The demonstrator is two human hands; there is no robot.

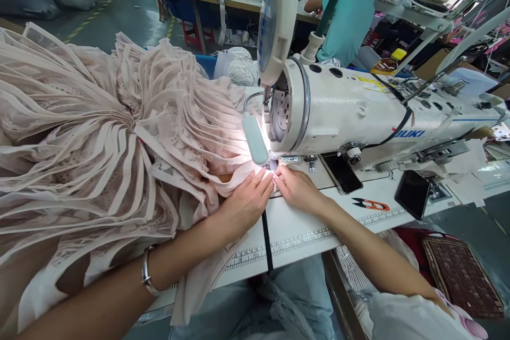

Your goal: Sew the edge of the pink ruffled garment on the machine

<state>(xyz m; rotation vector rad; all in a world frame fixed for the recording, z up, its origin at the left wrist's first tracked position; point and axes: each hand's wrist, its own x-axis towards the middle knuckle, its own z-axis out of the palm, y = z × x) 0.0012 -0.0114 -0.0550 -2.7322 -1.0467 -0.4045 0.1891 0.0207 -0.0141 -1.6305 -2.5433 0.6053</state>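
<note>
Under the lit head of a white sewing machine (338, 109), a pale pink fabric piece (236, 179) runs in front of the needle area. My left hand (251, 194) presses and grips this fabric from the left, fingers close together. From the right, my right hand (297, 188) pinches the fabric edge, its fingertips nearly touching those of my left hand. The needle and presser foot are largely hidden by a small lamp (255, 138) and my fingers. A large heap of beige lace garment pieces (119, 127) spreads over the table left of my hands.
Right of my hands lie a phone (341, 172), orange-handled thread snips (371, 204) and a dark flat device (412, 194). A printed ruler (295, 239) and black strap (266, 241) mark the front table edge. A person in teal (348, 21) sits beyond the machine.
</note>
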